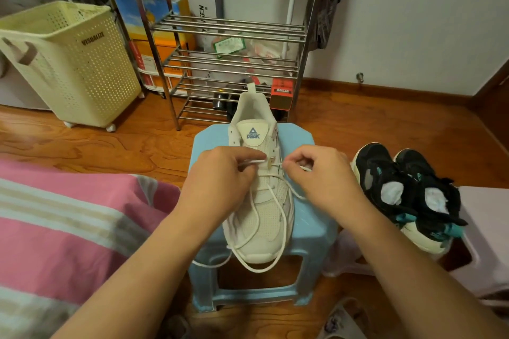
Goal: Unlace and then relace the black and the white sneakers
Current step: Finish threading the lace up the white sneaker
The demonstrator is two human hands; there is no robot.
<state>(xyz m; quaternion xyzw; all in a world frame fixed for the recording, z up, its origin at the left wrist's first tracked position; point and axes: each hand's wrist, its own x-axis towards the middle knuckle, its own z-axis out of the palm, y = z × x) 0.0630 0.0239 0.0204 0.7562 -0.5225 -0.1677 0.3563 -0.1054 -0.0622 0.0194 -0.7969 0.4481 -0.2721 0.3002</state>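
Both hands curl tight over the white sneaker (260,190): left hand (220,179) and right hand (322,176) each pinch the lace (252,163).

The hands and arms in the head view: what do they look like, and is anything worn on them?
Both the left hand and the right hand are bare, without gloves, rings or a watch. The forearms are bare too; no sleeve shows up to the frame's lower edge.

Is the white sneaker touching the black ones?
Apart. The head view shows the white sneaker on the blue stool, the black sneakers off to its right, a gap between.
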